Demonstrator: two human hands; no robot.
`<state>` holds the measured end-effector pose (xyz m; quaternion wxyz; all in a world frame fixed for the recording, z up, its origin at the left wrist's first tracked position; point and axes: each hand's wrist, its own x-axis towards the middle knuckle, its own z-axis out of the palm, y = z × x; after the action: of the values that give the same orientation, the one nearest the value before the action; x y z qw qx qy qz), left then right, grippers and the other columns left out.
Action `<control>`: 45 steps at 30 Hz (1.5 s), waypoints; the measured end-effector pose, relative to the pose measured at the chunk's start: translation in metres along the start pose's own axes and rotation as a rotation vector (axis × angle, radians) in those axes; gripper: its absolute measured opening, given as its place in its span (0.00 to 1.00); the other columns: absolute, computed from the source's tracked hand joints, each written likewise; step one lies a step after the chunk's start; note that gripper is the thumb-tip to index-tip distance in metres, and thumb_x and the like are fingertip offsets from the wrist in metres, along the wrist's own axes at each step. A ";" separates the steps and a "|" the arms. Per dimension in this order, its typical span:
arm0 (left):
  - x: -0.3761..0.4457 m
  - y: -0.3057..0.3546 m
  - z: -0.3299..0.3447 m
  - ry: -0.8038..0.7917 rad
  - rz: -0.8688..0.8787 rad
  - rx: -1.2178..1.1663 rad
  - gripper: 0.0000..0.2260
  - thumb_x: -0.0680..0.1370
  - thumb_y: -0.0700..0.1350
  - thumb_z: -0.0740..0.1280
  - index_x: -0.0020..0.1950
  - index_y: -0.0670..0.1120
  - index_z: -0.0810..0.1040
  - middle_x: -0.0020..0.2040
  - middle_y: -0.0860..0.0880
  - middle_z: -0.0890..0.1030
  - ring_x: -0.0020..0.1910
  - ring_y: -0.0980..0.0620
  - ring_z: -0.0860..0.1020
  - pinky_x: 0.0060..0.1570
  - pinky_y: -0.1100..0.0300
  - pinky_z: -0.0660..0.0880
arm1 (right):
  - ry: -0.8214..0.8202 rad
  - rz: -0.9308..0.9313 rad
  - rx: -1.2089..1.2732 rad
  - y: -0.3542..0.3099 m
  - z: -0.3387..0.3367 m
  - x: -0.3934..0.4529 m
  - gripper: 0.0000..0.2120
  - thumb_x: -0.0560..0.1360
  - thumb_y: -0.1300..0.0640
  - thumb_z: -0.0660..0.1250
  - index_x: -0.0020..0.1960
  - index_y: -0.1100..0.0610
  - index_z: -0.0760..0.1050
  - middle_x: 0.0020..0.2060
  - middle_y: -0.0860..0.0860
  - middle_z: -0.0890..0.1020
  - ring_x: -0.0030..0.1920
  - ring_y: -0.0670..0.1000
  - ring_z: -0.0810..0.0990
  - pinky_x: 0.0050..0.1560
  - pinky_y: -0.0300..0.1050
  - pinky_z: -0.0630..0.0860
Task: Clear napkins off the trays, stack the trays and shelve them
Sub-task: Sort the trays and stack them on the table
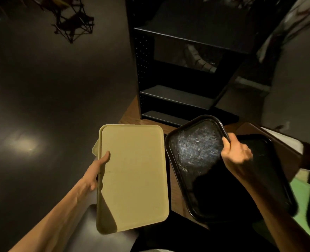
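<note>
While both trays are in the air with no napkins showing on them, the step in hand looks like stacking. Tan tray (134, 177) sits lower centre of the frame, held on its left long edge by the left hand (94, 174): thumb on top of the rim, fingers curled underneath, clamped on it. A second tan edge peeks out behind its upper-left corner, so it may already be two nested trays; can't confirm. Black tray (196, 160) is just right of it, tilted, scuffed face up, with the right hand (237, 153) wrapped tight around its right rim. Another dark tray (270, 171) lies beneath that hand, toward the right edge of the frame. To stack cleanly: level the black one, line up the long edges, then lower it flat onto the tan so the rims nest rather than ride up on a corner. Keep thumbs outside the rim as they meet. Black shelf unit (177, 95) stands upper centre, its visible shelves bare, on the wooden floor (130, 113).
</note>
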<state>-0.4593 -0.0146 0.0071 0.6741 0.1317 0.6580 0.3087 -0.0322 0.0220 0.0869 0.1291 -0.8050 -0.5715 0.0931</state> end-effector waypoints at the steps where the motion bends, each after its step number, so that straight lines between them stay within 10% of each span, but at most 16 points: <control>1: 0.006 0.007 0.007 -0.025 -0.003 0.052 0.30 0.71 0.64 0.71 0.65 0.46 0.76 0.57 0.43 0.84 0.53 0.40 0.84 0.56 0.44 0.77 | 0.060 -0.020 0.027 0.006 -0.005 -0.003 0.14 0.82 0.53 0.55 0.59 0.59 0.74 0.40 0.64 0.80 0.44 0.68 0.80 0.45 0.55 0.74; 7: 0.041 0.032 0.059 -0.018 -0.091 0.300 0.15 0.76 0.59 0.67 0.48 0.47 0.74 0.53 0.48 0.76 0.42 0.51 0.75 0.57 0.50 0.69 | 0.057 0.136 0.142 0.031 -0.023 -0.010 0.15 0.83 0.57 0.57 0.56 0.67 0.75 0.43 0.66 0.81 0.44 0.65 0.80 0.44 0.45 0.64; 14: 0.119 0.029 0.070 0.101 -0.104 0.525 0.41 0.61 0.74 0.69 0.59 0.43 0.77 0.56 0.44 0.81 0.57 0.40 0.78 0.64 0.41 0.72 | -0.143 0.408 0.264 0.022 0.027 -0.028 0.21 0.82 0.49 0.56 0.70 0.59 0.69 0.66 0.61 0.75 0.67 0.64 0.72 0.68 0.59 0.66; 19: 0.100 0.022 0.077 0.219 0.083 0.549 0.09 0.78 0.43 0.67 0.56 0.41 0.80 0.52 0.41 0.82 0.46 0.46 0.80 0.47 0.55 0.75 | -0.191 0.518 0.337 0.016 0.090 -0.033 0.20 0.82 0.55 0.59 0.71 0.63 0.68 0.67 0.65 0.74 0.68 0.66 0.71 0.69 0.57 0.65; 24: 0.092 0.008 0.057 0.149 0.281 0.751 0.14 0.76 0.35 0.62 0.55 0.43 0.84 0.53 0.47 0.83 0.53 0.49 0.80 0.57 0.56 0.77 | -0.220 0.651 0.442 -0.007 0.135 -0.040 0.23 0.82 0.55 0.60 0.73 0.64 0.65 0.69 0.65 0.72 0.70 0.66 0.69 0.71 0.57 0.64; 30: 0.072 -0.013 0.037 -0.010 0.127 0.648 0.10 0.80 0.50 0.66 0.49 0.47 0.84 0.44 0.45 0.86 0.40 0.50 0.83 0.36 0.61 0.78 | -0.206 0.672 0.482 -0.046 0.168 -0.051 0.22 0.82 0.56 0.60 0.72 0.66 0.67 0.67 0.69 0.73 0.67 0.68 0.72 0.66 0.55 0.67; 45: 0.098 -0.029 0.007 0.139 0.442 1.376 0.10 0.72 0.40 0.70 0.53 0.43 0.80 0.46 0.42 0.81 0.43 0.41 0.82 0.46 0.50 0.80 | -0.422 0.342 0.082 -0.063 0.191 -0.054 0.12 0.77 0.57 0.64 0.59 0.59 0.77 0.56 0.59 0.81 0.57 0.61 0.80 0.53 0.50 0.76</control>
<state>-0.4505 0.0220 -0.0881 0.3172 0.6360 0.7025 -0.0383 -0.1633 0.0101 -0.0742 0.0221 -0.8466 -0.4373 0.3025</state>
